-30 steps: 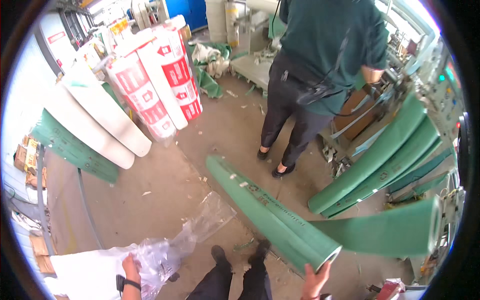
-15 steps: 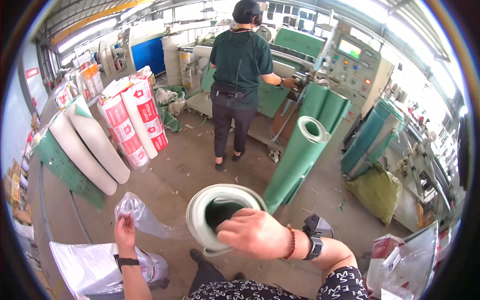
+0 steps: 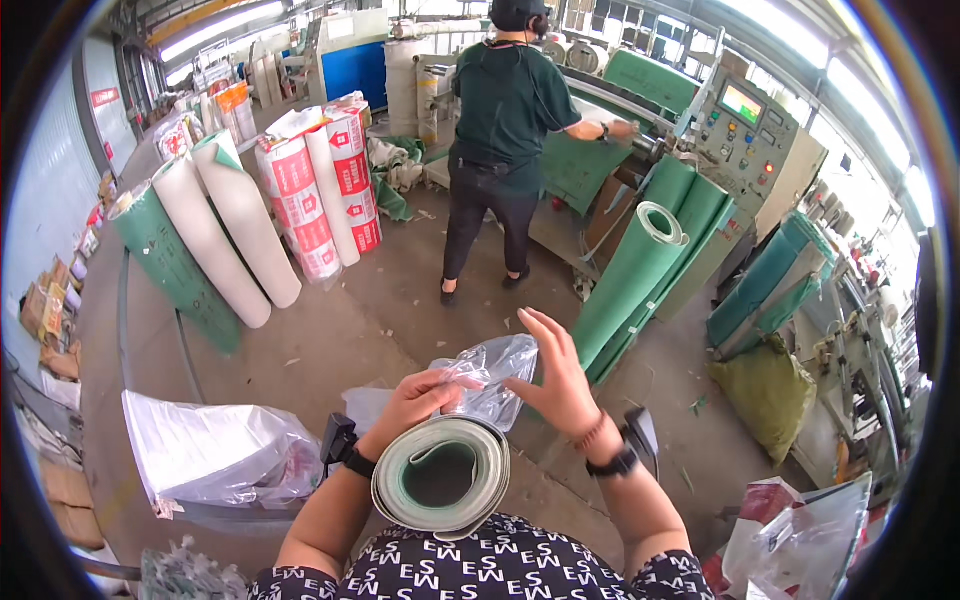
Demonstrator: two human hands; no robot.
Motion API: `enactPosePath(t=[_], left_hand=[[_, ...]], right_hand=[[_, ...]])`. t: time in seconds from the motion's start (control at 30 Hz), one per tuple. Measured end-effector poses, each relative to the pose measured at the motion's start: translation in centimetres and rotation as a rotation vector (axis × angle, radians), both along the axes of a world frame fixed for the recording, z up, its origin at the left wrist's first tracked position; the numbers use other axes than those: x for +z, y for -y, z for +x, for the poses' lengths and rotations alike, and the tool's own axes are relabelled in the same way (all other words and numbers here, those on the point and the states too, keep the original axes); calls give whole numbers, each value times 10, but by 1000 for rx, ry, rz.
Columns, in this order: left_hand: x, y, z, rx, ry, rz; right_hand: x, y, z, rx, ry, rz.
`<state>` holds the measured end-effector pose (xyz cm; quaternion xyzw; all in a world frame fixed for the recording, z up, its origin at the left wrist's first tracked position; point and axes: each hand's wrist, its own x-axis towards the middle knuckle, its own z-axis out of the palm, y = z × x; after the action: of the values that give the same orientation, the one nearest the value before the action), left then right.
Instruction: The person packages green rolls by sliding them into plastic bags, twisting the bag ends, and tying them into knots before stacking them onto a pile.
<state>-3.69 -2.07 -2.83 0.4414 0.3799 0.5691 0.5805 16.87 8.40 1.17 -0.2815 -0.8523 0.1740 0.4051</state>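
Observation:
An upright roll of pale-backed green sheet (image 3: 492,490) stands against my body, its hollow end facing up. Beyond its rim, my left hand (image 3: 420,396) is closed, pinching a crumpled clear plastic bag (image 3: 508,358). My right hand (image 3: 562,385) is raised at the bag's right side with fingers stretched and thumb apart. Its thumb is close to the film; I cannot tell whether they touch. The lower part of the roll is hidden below its rim.
More clear plastic film (image 3: 225,450) lies at the left. Green rolls (image 3: 625,275) stand ahead on the right, pale rolls (image 3: 215,240) and red-and-white wrapped rolls (image 3: 300,210) on the left. A co-worker (image 3: 510,130) stands at a machine with a control panel (image 3: 745,140). A sack (image 3: 765,395) sits right.
My right hand has left the roll's opening and risen to the bag. My left hand has brought the bag rightward, beyond the roll. The roll appears nearer my body. The co-worker's arm has extended.

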Motion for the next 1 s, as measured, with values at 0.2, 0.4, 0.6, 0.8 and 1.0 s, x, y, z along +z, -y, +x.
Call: enactPosePath(t=[0.2,0.4,0.6,0.8,1.0], left_hand=[[5,31,-25,254,-354,185],[1,135,-57,326,-83,-6],[29,164,-52,-22,-591,218],[24,146,-47,64,-1010,247],[-62,112,-35,226,-1282,167]], right_hand=[[-65,0,-12,186,118,-221],[-8,53,-18,549,-66,-967],[-17,43,9,984,150,-566],[-47,31,13,792,387,-139],[-95,2,-10,465,567,222]])
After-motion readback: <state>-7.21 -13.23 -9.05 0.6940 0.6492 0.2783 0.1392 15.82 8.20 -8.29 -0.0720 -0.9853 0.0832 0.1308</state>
